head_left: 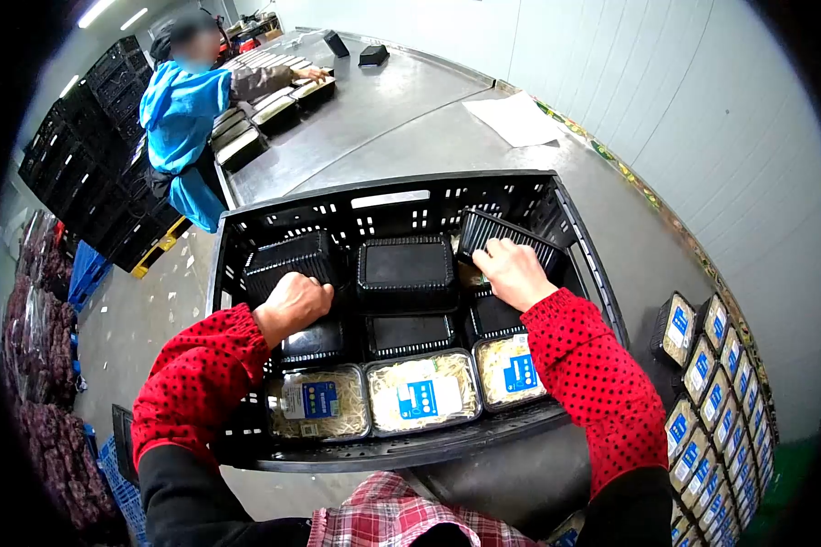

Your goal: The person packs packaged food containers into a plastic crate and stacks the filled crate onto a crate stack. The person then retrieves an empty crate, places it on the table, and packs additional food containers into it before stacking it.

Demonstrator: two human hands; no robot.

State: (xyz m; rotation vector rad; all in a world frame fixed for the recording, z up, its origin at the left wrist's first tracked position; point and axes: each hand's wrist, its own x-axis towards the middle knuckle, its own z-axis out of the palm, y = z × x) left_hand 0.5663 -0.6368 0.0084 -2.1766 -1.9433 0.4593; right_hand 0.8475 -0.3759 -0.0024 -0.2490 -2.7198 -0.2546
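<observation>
Red dotted sleeves [192,374] run forward; my right hand [514,273] pinches the edge of a tilted black tray [497,228], while my left hand [294,308] curls at a second black tray [287,255], its grip unclear. Around both stands a black crate [383,453]; labelled packs [424,394] sit nearer me; beyond my left, a co-worker [184,114] reaches

A pale panelled wall [602,73] borders the stainless-steel desk [401,105]; tube lights [134,18] shine above the littered grey floor [141,342].
</observation>
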